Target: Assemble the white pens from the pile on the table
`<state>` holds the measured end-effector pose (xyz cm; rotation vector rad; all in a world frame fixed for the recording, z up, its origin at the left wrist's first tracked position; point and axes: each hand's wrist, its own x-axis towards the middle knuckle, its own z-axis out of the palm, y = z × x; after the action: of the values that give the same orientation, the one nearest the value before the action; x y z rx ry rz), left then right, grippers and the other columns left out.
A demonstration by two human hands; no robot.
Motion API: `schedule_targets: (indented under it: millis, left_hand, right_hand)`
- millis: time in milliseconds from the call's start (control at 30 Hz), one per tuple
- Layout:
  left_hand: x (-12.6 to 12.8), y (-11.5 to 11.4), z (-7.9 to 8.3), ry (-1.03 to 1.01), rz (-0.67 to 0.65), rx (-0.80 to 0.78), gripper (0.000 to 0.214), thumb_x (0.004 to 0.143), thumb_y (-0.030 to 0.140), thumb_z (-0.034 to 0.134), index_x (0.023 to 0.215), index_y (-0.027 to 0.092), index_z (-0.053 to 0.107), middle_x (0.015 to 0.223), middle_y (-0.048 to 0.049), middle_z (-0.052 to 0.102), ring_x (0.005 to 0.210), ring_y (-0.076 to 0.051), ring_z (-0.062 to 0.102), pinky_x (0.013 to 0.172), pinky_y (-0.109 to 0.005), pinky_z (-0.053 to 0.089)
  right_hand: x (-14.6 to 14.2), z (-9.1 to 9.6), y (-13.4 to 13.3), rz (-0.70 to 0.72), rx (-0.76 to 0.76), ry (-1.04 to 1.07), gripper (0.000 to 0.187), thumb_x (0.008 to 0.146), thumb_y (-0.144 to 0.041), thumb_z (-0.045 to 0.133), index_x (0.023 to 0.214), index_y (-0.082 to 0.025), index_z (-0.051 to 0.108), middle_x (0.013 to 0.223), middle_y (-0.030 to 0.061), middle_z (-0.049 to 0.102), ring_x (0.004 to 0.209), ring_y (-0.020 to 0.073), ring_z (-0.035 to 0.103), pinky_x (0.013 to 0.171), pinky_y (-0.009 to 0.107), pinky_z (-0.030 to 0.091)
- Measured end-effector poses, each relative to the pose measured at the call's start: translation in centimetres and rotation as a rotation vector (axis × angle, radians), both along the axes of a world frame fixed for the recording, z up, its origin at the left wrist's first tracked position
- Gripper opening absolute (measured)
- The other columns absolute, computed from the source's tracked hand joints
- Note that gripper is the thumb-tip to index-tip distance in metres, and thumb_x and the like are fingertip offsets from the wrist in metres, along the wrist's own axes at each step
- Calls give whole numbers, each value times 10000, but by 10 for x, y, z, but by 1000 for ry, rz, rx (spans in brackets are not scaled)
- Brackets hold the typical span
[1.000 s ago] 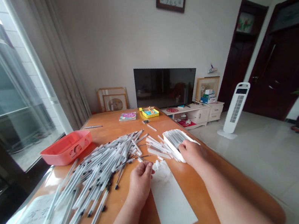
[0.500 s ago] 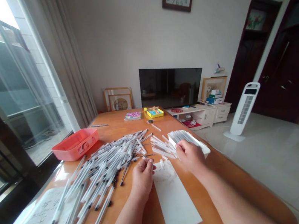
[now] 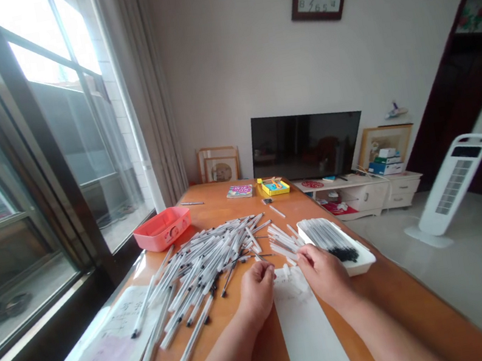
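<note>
My left hand is closed in a pinch just right of a big loose pile of pens with clear barrels and black ends. If anything is between its fingers, I cannot make it out. My right hand is also closed, at the left side of a white tray; what its fingers hold is hidden. Inside that tray, pens lie side by side with black ends towards me. Beyond my hands is a smaller heap of short clear pieces. A white paper strip lies below and between both hands, with small clear bits at its far end.
A coral-red plastic box stands at the table's left edge. A printed sheet lies front left, partly under pens. Farther back are a booklet and a yellow box. The wooden table's right edge runs past the tray.
My right hand has come off the white tray and moved towards my left hand, exposing the pens' black ends. My left hand stays pinched. The whole view has turned left.
</note>
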<state>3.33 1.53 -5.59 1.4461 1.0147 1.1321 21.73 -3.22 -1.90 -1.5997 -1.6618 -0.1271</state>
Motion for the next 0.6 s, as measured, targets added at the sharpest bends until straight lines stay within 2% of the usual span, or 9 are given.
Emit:
schedule_targets:
  millis: [233,400,533,600]
  left_hand:
    - [-7,-5,3,-95,-96,-43,327,822,475,628,899,161,680,765,-50,658,706,-177,581,659,-284,436]
    - [-7,1,1,-47,-106,25,316,836,476,617,843,165,674,737,-50,656,706,-187,588,676,-296,436]
    - [-4,6,-3,-60,-73,26,307,861,455,582,863,158,661,738,-54,654,678,-177,573,653,-288,427]
    - [-4,7,-2,-79,-48,23,308,873,453,565,869,158,652,737,-48,648,666,-168,561,641,-279,420]
  right_hand:
    - [-6,-11,5,-55,4,-86,289,914,-219,450,1111,-166,654,1058,122,705,1025,257,652,913,349,485]
    - [-27,-14,11,-42,-92,-143,400,899,-195,447,1274,-177,587,1199,131,675,1129,262,627,956,369,485]
    - [-37,0,41,-41,-229,-188,405,899,-188,468,1294,-188,557,1247,120,660,1151,250,621,944,341,479]
    - [-37,11,65,-134,-339,-230,396,901,-167,474,1288,-178,556,1284,141,639,1196,253,599,957,341,461]
